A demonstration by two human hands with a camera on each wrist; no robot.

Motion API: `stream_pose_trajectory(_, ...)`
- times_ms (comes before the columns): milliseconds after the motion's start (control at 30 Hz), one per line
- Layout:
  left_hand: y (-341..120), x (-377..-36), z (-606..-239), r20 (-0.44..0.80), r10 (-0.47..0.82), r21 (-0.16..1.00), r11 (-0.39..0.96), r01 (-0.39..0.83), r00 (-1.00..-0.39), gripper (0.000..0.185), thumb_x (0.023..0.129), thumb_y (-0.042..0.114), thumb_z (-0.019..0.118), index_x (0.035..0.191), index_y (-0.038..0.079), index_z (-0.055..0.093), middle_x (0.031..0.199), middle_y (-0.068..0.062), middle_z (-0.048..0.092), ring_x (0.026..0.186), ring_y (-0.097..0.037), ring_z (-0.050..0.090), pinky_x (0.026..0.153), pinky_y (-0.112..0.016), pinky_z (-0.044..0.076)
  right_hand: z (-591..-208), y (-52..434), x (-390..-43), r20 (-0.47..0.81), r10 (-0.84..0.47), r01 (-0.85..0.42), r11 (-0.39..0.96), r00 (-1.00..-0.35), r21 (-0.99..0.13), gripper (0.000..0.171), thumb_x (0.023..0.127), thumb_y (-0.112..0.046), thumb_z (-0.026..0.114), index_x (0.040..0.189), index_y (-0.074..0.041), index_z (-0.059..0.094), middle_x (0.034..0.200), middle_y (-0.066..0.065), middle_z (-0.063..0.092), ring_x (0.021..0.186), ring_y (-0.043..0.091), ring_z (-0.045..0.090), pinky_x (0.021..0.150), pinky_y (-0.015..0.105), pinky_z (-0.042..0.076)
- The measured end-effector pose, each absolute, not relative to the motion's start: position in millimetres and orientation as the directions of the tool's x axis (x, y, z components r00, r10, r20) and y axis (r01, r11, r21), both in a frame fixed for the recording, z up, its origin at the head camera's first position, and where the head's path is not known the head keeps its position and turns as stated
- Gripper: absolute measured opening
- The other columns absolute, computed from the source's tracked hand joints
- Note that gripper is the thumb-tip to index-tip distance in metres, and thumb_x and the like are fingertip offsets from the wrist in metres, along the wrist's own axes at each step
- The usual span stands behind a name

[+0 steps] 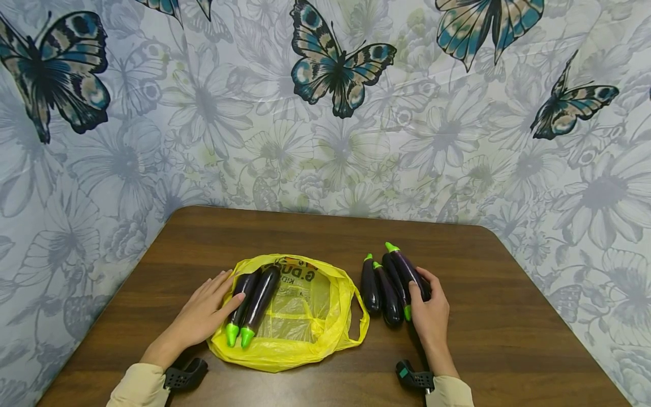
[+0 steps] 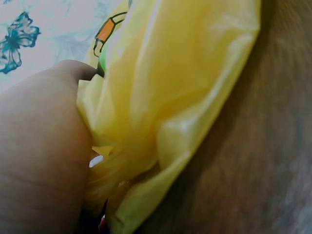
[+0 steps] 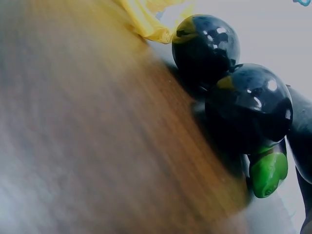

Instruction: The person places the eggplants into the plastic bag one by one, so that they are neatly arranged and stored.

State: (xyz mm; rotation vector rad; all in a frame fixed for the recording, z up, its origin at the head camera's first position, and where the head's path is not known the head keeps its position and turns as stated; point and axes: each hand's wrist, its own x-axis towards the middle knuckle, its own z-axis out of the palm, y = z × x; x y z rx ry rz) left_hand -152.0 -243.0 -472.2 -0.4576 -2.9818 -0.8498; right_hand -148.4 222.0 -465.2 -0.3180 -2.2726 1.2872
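Eggplants: two (image 1: 252, 305) already lie on the yellow bag (image 1: 310, 316) beside your left hand (image 1: 203, 314), its straight fingers touching one, while four (image 1: 389, 282) remain on the table (image 1: 508, 316) to the right, your right hand (image 1: 431, 311) curled round the nearest.

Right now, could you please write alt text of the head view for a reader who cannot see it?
A person's left hand rests on two eggplants lying on a yellow plastic bag, while the right hand grips one eggplant in a group of four beside the bag. All sit on a brown wooden table before butterfly-patterned walls.
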Motion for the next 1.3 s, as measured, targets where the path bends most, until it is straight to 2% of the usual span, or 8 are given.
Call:
stream_pose_trajectory(200, -243, -152, -472, 0.089, 0.276, 0.518, 0.808, 0.281, -0.957, 0.076, 0.108, 0.055, 0.041, 0.160, 0.001, 0.033, 0.168, -0.024, 0.024, 0.155, -0.046, 0.019, 0.122, -0.070, 0.015, -465, 220, -147, 0.330, 0.413, -0.073, 0.527, -0.849, -0.847, 0.035, 0.105, -0.022, 0.060, 0.139, -0.016, 0.062, 0.137, 0.014, 0.064, 0.110, 0.028, 0.061, 0.082, 0.013, 0.040)
stream_pose_trajectory(300, -243, -152, -472, 0.089, 0.276, 0.518, 0.808, 0.281, -0.957, 0.076, 0.108, 0.055, 0.041, 0.160, 0.001, 0.033, 0.168, -0.024, 0.024, 0.155, -0.046, 0.019, 0.121, -0.070, 0.015, -464, 219, -147, 0.348, 0.403, -0.091, 0.535, -0.847, -0.840, 0.035, 0.104, -0.021, 0.061, 0.139, -0.016, 0.063, 0.136, 0.014, 0.065, 0.110, 0.028, 0.062, 0.081, 0.012, 0.039)
stream_pose_trajectory(767, -244, -151, -473, 0.095, 0.277, 0.518, 0.806, 0.285, -0.956, 0.075, 0.108, 0.054, 0.042, 0.160, 0.001, 0.035, 0.167, -0.024, 0.025, 0.155, -0.046, 0.020, 0.122, -0.069, 0.015, -462, 213, -147, 0.390, 0.382, -0.146, 0.531, -0.838, -0.834, 0.033, 0.103, -0.016, 0.063, 0.136, -0.016, 0.065, 0.131, 0.012, 0.068, 0.110, 0.023, 0.061, 0.085, 0.017, 0.042)
stream_pose_trajectory(1033, -243, -151, -472, 0.093, 0.281, 0.524, 0.802, 0.287, -0.955, 0.075, 0.108, 0.054, 0.043, 0.160, 0.001, 0.034, 0.167, -0.024, 0.025, 0.155, -0.046, 0.020, 0.122, -0.069, 0.015, -460, 210, -147, 0.393, 0.368, -0.151, 0.539, -0.843, -0.829, 0.035, 0.102, -0.018, 0.065, 0.137, -0.018, 0.064, 0.132, 0.008, 0.068, 0.111, 0.018, 0.060, 0.091, 0.021, 0.043)
stream_pose_trajectory(1300, -242, -151, -472, 0.098, 0.284, 0.526, 0.799, 0.291, -0.954, 0.074, 0.109, 0.054, 0.043, 0.160, 0.001, 0.035, 0.168, -0.024, 0.025, 0.155, -0.046, 0.020, 0.122, -0.069, 0.016, -459, 207, -146, 0.410, 0.343, -0.180, 0.540, -0.845, -0.822, 0.036, 0.101, -0.019, 0.067, 0.137, -0.018, 0.064, 0.132, 0.008, 0.068, 0.112, 0.019, 0.061, 0.093, 0.023, 0.044)
